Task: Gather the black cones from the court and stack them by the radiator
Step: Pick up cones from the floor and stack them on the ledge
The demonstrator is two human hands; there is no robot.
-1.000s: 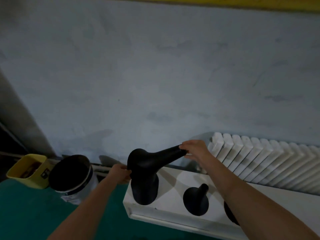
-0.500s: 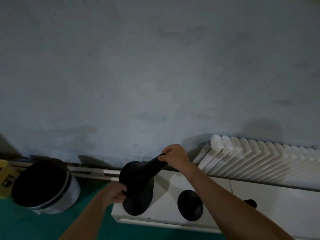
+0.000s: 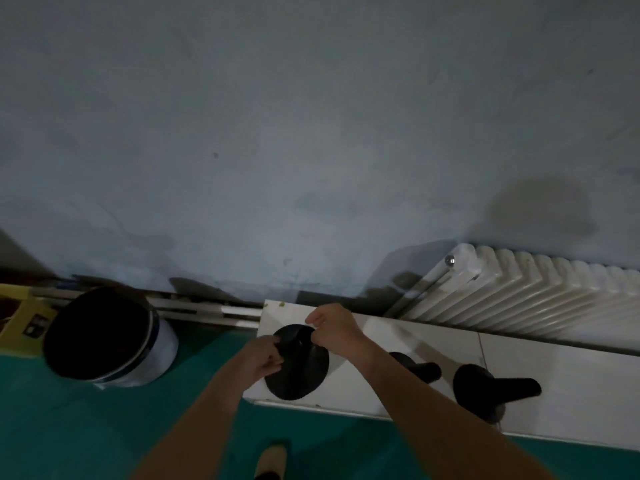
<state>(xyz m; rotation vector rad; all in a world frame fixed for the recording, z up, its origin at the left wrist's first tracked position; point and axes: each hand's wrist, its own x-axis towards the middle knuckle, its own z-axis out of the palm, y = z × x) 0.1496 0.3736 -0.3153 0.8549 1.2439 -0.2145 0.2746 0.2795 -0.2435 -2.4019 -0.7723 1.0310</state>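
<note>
Black cone (image 3: pixel 298 372) now sits with its wide base flat on the left end of the low white bench (image 3: pixel 571 372), just in front of the radiator (image 3: pixel 554 296). A second ago it was tilted, with its tip drawn up toward the radiator and its base lifted off the surface. Since then it has been brought down and squared up.

On my feed the left hand (image 3: pixel 261 358) has its fingers curled against the cone's left side near the neck. The right hand (image 3: pixel 332 327) pinches the top of the neck from above. Both hands hold the cone and neither has let go.

The dim light merges everything black, so I cannot tell whether this is one cone or several nested together. I would guess a small stack.

Two more cones lie tipped over further right on the bench. The nearer cone (image 3: pixel 420 370) is partly hidden behind the right forearm, and the far cone (image 3: pixel 491 386) points its tip to the right. A black-lined bucket (image 3: pixel 104 337) stands on the green floor (image 3: pixel 86 427) left of the bench.

I read this as placing nearly done for this cone. The two loose cones are not yet stacked, so the task is well along but not finished.
</note>
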